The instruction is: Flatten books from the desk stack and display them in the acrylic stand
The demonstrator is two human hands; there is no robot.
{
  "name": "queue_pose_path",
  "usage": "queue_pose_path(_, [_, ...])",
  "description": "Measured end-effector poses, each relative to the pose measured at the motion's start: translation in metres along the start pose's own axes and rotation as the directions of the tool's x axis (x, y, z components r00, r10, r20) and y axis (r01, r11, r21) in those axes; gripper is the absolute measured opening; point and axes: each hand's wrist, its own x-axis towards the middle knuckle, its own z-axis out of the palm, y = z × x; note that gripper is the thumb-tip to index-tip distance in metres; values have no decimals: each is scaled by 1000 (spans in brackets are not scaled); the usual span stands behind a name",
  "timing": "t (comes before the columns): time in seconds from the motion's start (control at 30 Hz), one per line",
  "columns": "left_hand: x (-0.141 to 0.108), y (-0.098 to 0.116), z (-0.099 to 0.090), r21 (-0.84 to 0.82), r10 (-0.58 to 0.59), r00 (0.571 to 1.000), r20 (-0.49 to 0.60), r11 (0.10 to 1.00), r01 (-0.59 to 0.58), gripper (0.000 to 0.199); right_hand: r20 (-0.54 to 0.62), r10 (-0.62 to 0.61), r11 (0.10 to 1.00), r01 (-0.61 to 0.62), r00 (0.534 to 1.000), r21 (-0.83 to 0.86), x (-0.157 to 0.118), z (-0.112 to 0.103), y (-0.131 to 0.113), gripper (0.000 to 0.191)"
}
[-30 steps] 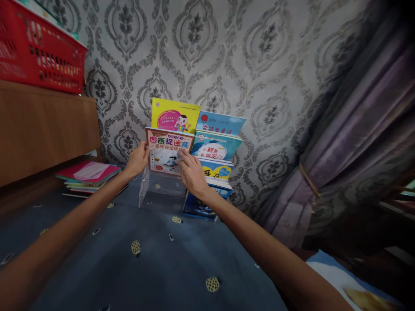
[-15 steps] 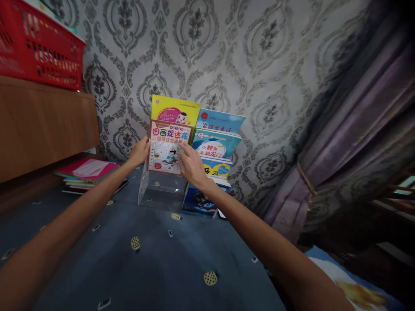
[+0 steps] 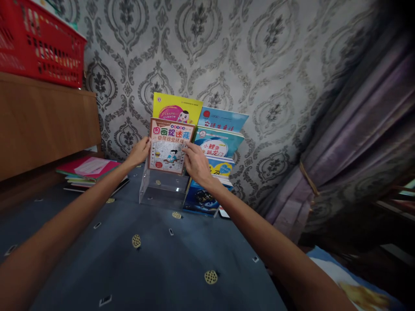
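Observation:
A brown-bordered children's book (image 3: 167,149) with colourful lettering stands upright in a clear stepped book stand (image 3: 162,199). My left hand (image 3: 139,152) grips its left edge. At its right edge, my right hand (image 3: 198,165) is closed, with the fingertips against the cover. A taller yellow book (image 3: 177,103) rises behind it. The stand's right column holds a light blue book (image 3: 223,120), a teal book (image 3: 220,142), a yellow-and-blue book (image 3: 223,167) and a dark blue book (image 3: 201,198); my right hand and wrist partly cover the lower ones.
A stack of books (image 3: 87,167) with a pink one on top lies to the left. Beyond it are a wooden cabinet (image 3: 48,125) and a red basket (image 3: 52,52) on top. A patterned dark blue cloth (image 3: 155,268) covers the surface. A purple curtain (image 3: 292,198) hangs at right.
The view has shifted slightly. My right hand has slid a little to the right along the brown-bordered book, showing more of its cover. My left hand keeps its hold on the left edge.

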Motion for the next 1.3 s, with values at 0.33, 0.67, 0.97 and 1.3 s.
queue_pose_path(0.33, [-11, 1, -2, 11, 4, 1000, 12, 1000, -4, 30, 2, -18, 1000, 18, 1000, 19, -8, 3, 4, 33])
queue_pose_path(0.67, [-17, -2, -1, -14, 40, 999, -15, 999, -41, 25, -49, -83, 994, 86, 995, 70, -16, 8, 3, 33])
queue_pose_path(0.97, [-23, -10, 6, -47, 52, 998, -45, 997, -54, 19, -31, -101, 993, 103, 994, 60, -22, 8, -5, 34])
queue_pose_path(1.3, [-30, -21, 8, -117, 80, 994, -75, 989, -88, 28, 3, -92, 991, 91, 996, 97, -31, 10, -11, 35])
